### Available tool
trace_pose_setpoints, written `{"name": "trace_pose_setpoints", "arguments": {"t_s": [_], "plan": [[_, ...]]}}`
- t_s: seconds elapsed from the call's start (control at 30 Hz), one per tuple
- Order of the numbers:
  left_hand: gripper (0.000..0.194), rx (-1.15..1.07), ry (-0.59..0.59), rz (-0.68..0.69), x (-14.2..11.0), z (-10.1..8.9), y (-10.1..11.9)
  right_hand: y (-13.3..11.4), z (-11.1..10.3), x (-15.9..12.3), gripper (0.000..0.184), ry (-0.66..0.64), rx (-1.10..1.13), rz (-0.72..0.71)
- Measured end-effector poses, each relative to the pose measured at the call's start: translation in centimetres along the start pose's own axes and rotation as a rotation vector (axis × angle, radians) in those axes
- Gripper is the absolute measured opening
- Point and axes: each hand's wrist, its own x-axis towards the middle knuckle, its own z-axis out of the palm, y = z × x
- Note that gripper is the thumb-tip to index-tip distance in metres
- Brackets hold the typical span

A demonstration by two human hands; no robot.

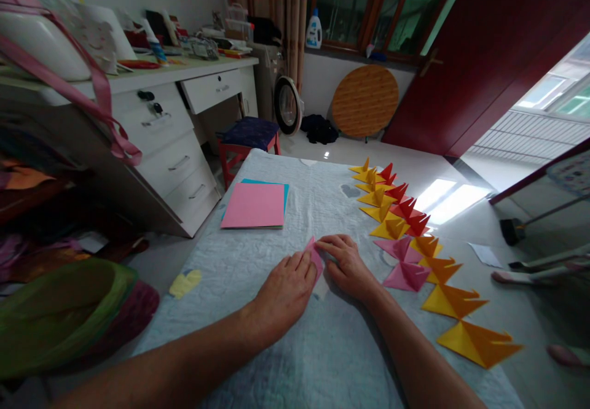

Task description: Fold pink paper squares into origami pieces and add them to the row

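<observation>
Left hand (288, 283) over folded pink paper (315, 255), hold hidden, cannot tell; right hand (346, 266) loosely open, index touching its edge; paper stack (255, 205) at 10 o'clock

The folded paper (316, 257) is pink; the paper stack (255, 205) shows pink over turquoise; the folded figures (416, 222) are yellow, orange, red and pink; the cloth (318, 191) is pale blue-grey with a yellow patch (185, 284) and a grey one; the door (488, 59) is dark red; the round board (365, 101) is striped yellowish brown.
</observation>
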Motion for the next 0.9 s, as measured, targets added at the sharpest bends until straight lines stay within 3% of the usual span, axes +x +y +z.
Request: {"name": "trace_pose_setpoints", "arguments": {"t_s": [0.27,0.7,0.9], "plan": [[0.039,0.000,0.000,0.024,0.2,0.2,0.0,-2.1,0.2,0.1,0.044,-0.068,-0.128,0.008],[0.039,0.016,-0.011,0.026,0.2,0.4,0.0,-1.8,0.9,0.7,0.032,0.028,-0.295,0.018],[0.037,0.038,0.020,0.019,0.2,0.3,0.2,-1.6,0.9,0.6,0.031,-0.005,-0.302,-0.024]]}}
